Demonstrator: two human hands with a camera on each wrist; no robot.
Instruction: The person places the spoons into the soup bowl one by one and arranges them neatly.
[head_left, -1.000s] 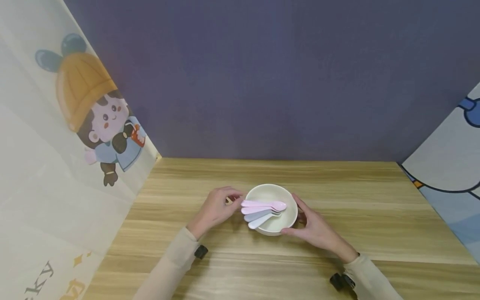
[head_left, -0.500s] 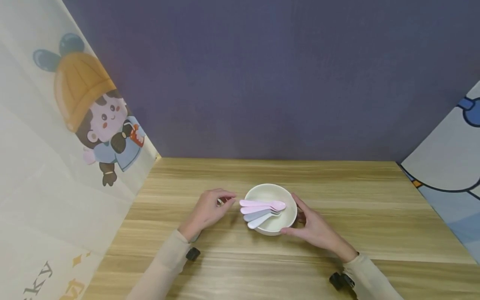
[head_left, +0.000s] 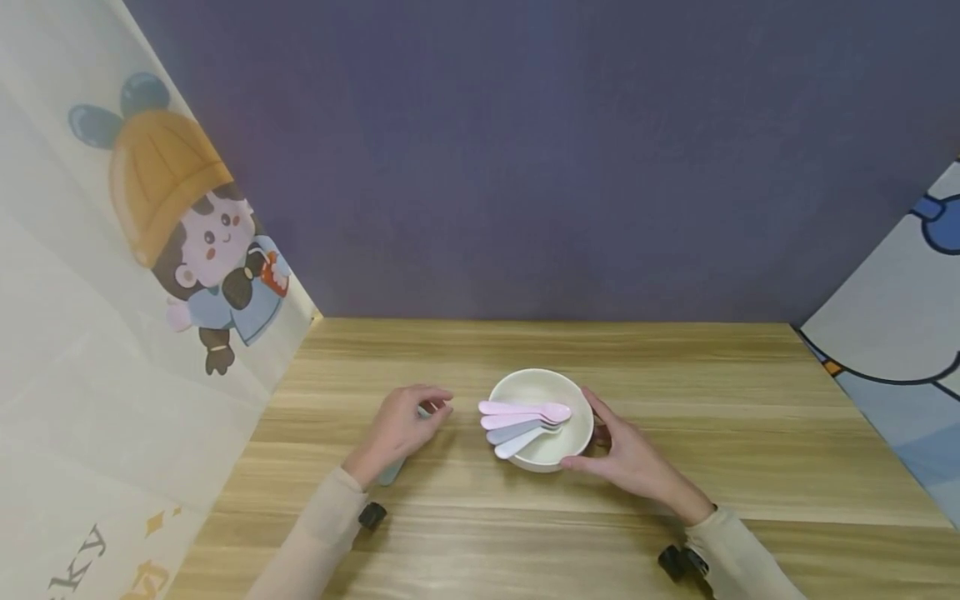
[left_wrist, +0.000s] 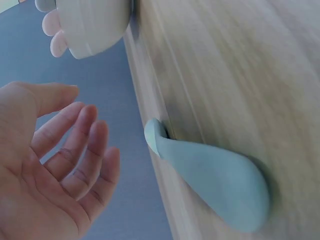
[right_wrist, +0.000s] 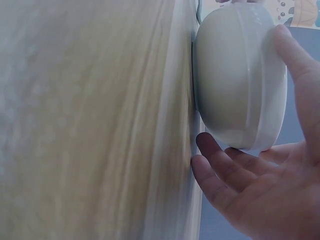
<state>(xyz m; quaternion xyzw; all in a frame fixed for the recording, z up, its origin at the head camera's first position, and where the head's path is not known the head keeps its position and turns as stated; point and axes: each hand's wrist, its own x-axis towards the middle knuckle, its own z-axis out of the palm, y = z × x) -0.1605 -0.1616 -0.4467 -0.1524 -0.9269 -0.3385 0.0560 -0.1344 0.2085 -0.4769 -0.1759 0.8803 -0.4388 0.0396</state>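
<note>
A cream bowl (head_left: 540,385) stands on the wooden table, with several utensils lying fanned across its left rim. On top is a pink spoon (head_left: 557,412); below it show pink, grey-lilac and white handles. My right hand (head_left: 637,462) holds the bowl's right side, thumb at the near rim and fingers around the far side. Left of the bowl, apart from it, my left hand (head_left: 397,433) holds nothing, its fingers loosely bent. Under that hand a teal utensil (left_wrist: 215,175) with a thick rounded handle lies on the table, mostly hidden in the head view.
The wooden table (head_left: 540,533) runs back to a dark blue-grey wall (head_left: 525,167). At the left stands a pale panel with a cartoon child (head_left: 213,242); another printed panel (head_left: 900,333) borders the right side.
My left hand has moved left and slightly nearer, away from the bowl, and the teal utensil's handle now shows beside its wrist. The right hand and bowl stay in place.
</note>
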